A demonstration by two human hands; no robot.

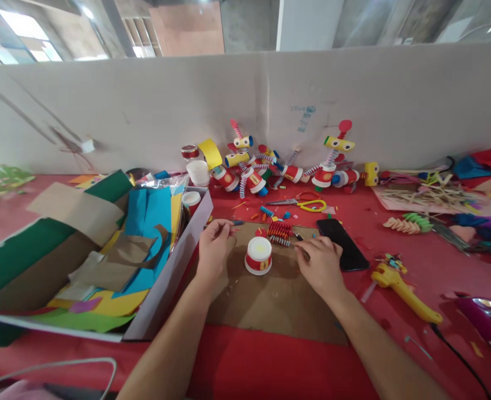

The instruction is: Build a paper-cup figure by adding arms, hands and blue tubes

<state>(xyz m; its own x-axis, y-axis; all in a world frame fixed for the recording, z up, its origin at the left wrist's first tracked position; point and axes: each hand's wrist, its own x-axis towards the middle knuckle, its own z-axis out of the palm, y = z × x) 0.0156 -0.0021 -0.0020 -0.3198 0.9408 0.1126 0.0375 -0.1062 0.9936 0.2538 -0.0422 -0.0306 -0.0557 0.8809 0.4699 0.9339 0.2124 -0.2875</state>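
Observation:
My left hand [215, 248] is raised over the left part of a brown cardboard sheet [270, 308], thumb and fingers pinched together. Whatever it holds, if anything, is hidden. By its fingertips lies a dark, thin, pen-like item [238, 222]. My right hand [321, 263] grips a slender dark tool [299, 238] with a light tip; its exact kind is unclear. Between both hands a red and white paper cup [259, 256] stands upside down, a yellowish patch on its upturned base. Just behind it are folded red, orange and white paper springs [279, 231] and a red paper disc [261, 233].
A box [166, 272] of coloured paper stands left. A black phone [341, 244], a yellow glue gun [407, 289] with a cord and a magenta device [485, 319] lie right. Yellow-handled scissors [311, 206] and several cup figures [324, 175] sit toward the partition [145, 111].

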